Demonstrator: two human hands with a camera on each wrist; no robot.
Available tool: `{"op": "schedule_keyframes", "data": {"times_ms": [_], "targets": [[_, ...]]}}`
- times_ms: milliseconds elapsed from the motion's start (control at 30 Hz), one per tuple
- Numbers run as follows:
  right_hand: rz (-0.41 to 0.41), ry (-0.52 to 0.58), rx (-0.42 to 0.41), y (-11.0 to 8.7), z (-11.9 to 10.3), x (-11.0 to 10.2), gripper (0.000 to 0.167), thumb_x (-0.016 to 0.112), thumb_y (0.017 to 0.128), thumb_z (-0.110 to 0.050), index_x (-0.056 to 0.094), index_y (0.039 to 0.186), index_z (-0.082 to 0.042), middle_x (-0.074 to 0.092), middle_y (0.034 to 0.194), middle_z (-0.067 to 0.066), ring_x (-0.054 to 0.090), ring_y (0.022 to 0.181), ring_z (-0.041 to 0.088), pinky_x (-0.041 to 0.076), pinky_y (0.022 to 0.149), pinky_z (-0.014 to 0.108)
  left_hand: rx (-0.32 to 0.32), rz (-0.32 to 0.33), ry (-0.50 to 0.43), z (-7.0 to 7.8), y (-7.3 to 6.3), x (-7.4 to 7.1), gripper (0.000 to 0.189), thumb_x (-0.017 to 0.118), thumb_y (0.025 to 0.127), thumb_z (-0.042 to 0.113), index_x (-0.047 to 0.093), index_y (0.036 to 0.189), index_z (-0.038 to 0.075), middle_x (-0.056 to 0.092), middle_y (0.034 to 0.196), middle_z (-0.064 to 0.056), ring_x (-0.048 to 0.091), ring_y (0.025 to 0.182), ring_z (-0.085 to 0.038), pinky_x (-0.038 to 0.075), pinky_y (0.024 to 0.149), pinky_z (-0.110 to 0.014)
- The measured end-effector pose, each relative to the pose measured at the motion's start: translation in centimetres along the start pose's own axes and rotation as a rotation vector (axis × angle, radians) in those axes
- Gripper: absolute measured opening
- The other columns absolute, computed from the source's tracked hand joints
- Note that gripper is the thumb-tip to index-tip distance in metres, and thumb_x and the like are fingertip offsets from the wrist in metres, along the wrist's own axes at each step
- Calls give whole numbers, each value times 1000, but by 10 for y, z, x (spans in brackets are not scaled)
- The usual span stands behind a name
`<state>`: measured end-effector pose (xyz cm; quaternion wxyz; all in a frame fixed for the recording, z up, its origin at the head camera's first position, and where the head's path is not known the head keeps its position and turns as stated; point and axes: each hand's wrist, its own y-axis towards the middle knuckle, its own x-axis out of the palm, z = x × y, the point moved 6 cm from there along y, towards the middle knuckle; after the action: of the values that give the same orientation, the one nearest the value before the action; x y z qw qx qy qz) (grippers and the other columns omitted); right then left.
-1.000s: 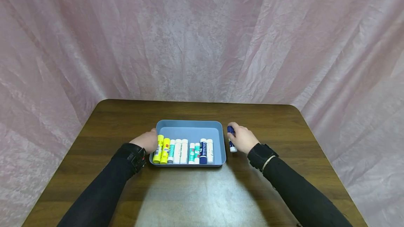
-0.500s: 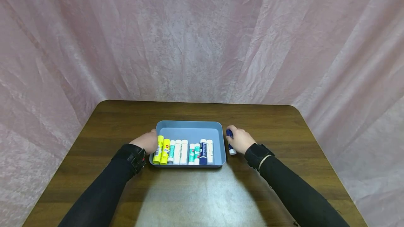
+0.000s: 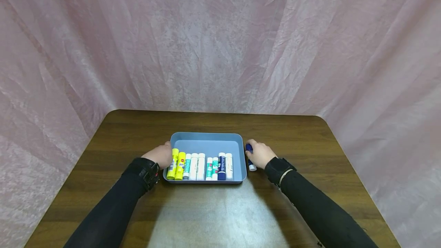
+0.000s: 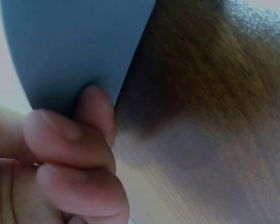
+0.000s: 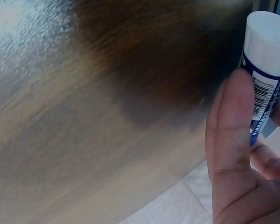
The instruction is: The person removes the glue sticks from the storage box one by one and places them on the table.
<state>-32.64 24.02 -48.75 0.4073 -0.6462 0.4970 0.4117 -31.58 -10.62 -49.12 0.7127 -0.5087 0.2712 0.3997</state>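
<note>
A blue-grey tray [image 3: 206, 137] holds a row of glue sticks along its near side: yellow ones [image 3: 180, 166] at the left, then white and green ones, a dark blue one [image 3: 222, 166] and a white one [image 3: 229, 167]. My left hand [image 3: 160, 155] grips the tray's left side; in the left wrist view its fingers [image 4: 70, 140] curl against the outer wall. Just beyond the tray's right wall, my right hand [image 3: 260, 154] pinches a dark blue glue stick [image 5: 266, 95] with a white end. That end points toward the near side of the table.
The brown wooden table [image 3: 293, 129] carries the tray near its middle. A pink cloth [image 3: 220, 49] hangs behind the table's far edge and down both sides. Light glares off the tabletop in front of the tray.
My right hand has moved slightly left and toward me with the glue stick, closer to the tray's right wall. The left hand and the tray stay in place.
</note>
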Motion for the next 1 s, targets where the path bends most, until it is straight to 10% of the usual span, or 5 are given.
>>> {"op": "schedule_keyframes", "data": {"times_ms": [1000], "targets": [[-1, -49, 22, 2, -2, 7, 45, 65, 98, -28, 59, 137, -6, 70, 123, 21, 70, 108, 35, 55, 92, 51, -4, 1, -7, 0, 0, 1, 60, 41, 102, 8, 17, 152, -16, 60, 117, -24, 60, 95, -29, 50, 87, -43]]}}
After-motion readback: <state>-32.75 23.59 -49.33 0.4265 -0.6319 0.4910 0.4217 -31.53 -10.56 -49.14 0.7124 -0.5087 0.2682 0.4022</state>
